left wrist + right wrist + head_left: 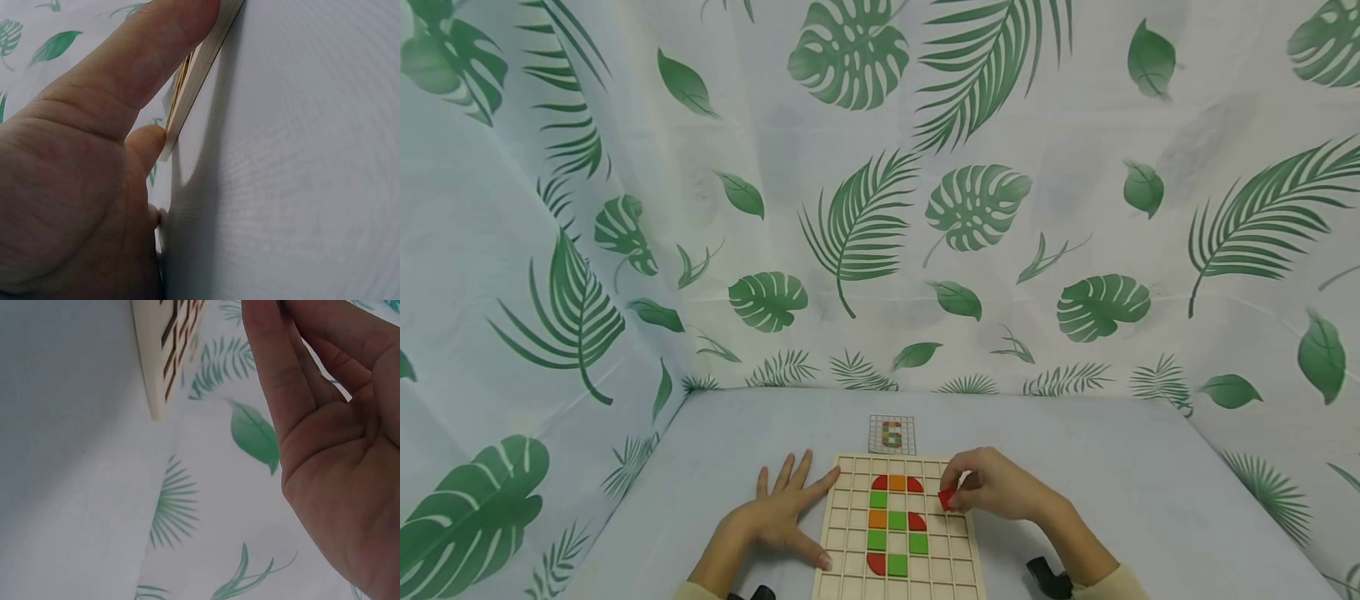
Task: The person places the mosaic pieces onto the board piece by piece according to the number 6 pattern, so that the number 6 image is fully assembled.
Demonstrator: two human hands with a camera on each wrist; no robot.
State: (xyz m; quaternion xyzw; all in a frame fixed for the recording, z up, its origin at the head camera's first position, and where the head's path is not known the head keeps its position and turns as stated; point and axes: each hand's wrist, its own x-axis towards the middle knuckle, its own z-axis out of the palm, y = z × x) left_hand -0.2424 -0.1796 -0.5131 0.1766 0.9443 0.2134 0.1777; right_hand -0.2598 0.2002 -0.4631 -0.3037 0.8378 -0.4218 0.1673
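Note:
A wooden grid board (pixel 850 575) lies on the table with red, orange and green tiles set in its cells, forming a figure like a 6. My left hand (pixel 778 512) rests flat at its left side with fingers spread, the thumb and index finger on the board's edge; the left wrist view shows the thumb (pixel 125 69) along that edge. Over the board's right part, my right hand (pixel 1000 483) pinches a small red tile (pixel 947 498) between thumb and fingers. The tile is out of sight in the right wrist view, where the hand (pixel 337 425) stands above the board (pixel 147 369).
A small pattern card (pixel 892 435) showing a coloured 6 on a grid lies just beyond the board. The white table (pixel 1075 442) meets leaf-printed cloth walls (pixel 880 333) at the back and sides. Dark wrist devices (pixel 1048 577) sit by both forearms.

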